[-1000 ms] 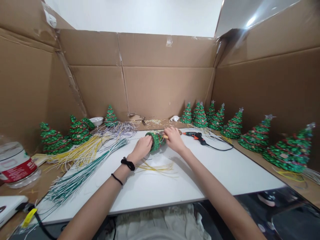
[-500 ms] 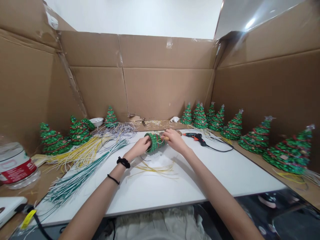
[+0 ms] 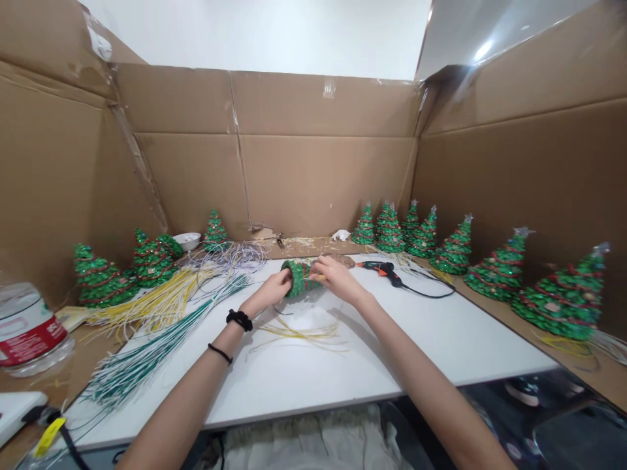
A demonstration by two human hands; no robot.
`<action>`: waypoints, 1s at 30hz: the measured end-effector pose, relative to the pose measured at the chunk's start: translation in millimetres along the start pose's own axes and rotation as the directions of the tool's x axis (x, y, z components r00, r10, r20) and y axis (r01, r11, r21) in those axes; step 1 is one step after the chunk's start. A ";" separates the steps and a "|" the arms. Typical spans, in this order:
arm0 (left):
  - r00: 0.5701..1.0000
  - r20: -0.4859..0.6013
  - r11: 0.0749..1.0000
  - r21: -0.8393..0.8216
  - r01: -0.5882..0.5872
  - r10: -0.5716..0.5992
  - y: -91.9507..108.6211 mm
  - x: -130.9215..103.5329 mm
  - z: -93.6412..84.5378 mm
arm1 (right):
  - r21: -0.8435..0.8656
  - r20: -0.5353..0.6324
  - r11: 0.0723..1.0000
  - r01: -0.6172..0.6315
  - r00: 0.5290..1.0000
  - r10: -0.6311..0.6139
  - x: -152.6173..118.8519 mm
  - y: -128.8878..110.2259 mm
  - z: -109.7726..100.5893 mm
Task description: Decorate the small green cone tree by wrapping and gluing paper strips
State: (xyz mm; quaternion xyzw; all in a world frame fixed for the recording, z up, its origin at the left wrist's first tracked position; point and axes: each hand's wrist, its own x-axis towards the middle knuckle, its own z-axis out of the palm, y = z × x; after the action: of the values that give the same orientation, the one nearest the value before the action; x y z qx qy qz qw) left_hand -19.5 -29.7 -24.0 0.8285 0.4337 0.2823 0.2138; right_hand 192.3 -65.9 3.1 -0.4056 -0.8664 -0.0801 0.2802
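A small green Christmas tree (image 3: pixel 298 282) lies on its side above the white board, its hollow base turned to the left. My left hand (image 3: pixel 275 289) is closed on the rim of that base, thumb at the opening. On the tree's right part, my right hand (image 3: pixel 337 275) is closed round a thin tool with a yellow-brown wooden handle (image 3: pixel 317 277); the tool's tip cannot be made out. Loose yellow strands (image 3: pixel 306 333) lie on the board just below the tree.
Bundles of green-and-white wires (image 3: pixel 161 349), yellow strands (image 3: pixel 157 297) and pale strands (image 3: pixel 235 258) spread on the left. A glue gun (image 3: pixel 385 269) with its cord lies right. Finished trees (image 3: pixel 499 261) line the right edge. A bottle (image 3: pixel 29 329) stands left; cardboard walls (image 3: pixel 328 176) surround the table.
My right hand has shifted slightly left and tilted over the tree. The tree's open base now faces a little more toward me. The whole view has moved slightly.
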 end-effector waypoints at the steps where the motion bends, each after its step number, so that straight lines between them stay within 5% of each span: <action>1: 0.999 0.012 0.997 -0.074 -0.036 0.037 -1.0 1.3 0.3 | -0.016 0.008 1.000 -0.008 1.000 0.009 0.2 -0.2 -0.4; 4: 0.995 0.055 0.988 -0.136 -0.072 0.080 -3.2 2.9 0.8 | -0.059 0.009 0.997 -0.046 0.999 0.047 1.0 -0.8 0.2; 12: 0.999 0.049 0.970 0.245 -0.009 -0.003 9.2 -10.1 -5.0 | -0.059 0.052 0.998 0.013 0.999 -0.010 2.4 -4.3 3.8; 18: 0.992 -0.025 0.991 0.063 -0.118 0.120 4.3 -3.3 -2.0 | -0.095 0.061 0.995 -0.036 0.997 0.042 3.6 -8.3 6.7; 23: 0.995 -0.018 0.990 -0.102 -0.097 0.096 2.8 -1.1 1.7 | -0.138 0.060 0.974 -0.177 0.981 0.187 4.5 -17.5 14.5; 30: 0.996 -0.045 0.996 0.058 -0.074 0.077 6.3 -4.6 -1.0 | -0.102 0.108 0.976 -0.191 0.973 0.202 2.3 -9.8 3.5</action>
State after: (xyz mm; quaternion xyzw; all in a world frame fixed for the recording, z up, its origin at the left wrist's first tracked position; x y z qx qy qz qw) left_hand -18.5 -36.8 -20.9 0.8431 0.4148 0.2973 0.1693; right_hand 182.4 -69.5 2.4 -0.5059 -0.8323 -0.0674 0.2164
